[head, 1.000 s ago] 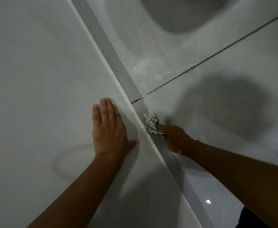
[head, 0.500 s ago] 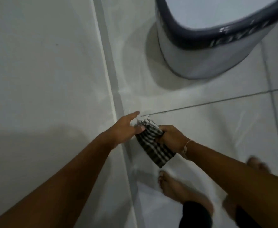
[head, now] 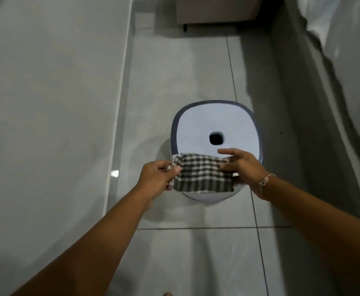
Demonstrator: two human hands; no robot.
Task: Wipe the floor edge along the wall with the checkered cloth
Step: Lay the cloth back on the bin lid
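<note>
i'm looking down from the head camera at both hands, which hold the checkered cloth point(head: 203, 175) stretched between them in the air, off the floor. my left hand point(head: 156, 178) pinches the cloth's left end, thumb on top and fingers curled around the edge. my right hand point(head: 242, 167) grips the right end with thumb and lower fingers, while its index finger sticks out straight over the cloth, not touching it. a pale bracelet point(head: 265, 180) sits on the right wrist.

the cloth is folded into a flat band, dark and light checks, and it hangs in front of the near edge of a white plastic stool point(head: 196, 129) with a grey rim and a dark square hole in the middle of its seat. the stool stands on the grey tiled floor point(head: 174, 71).

the wall point(head: 46, 92) runs along the left, and the floor edge point(head: 122, 103) where it meets the tiles is well apart from the cloth. a white curtain point(head: 345, 71) hangs at the right, and the bottom of a beige cabinet point(head: 217, 9) shows at the top.
</note>
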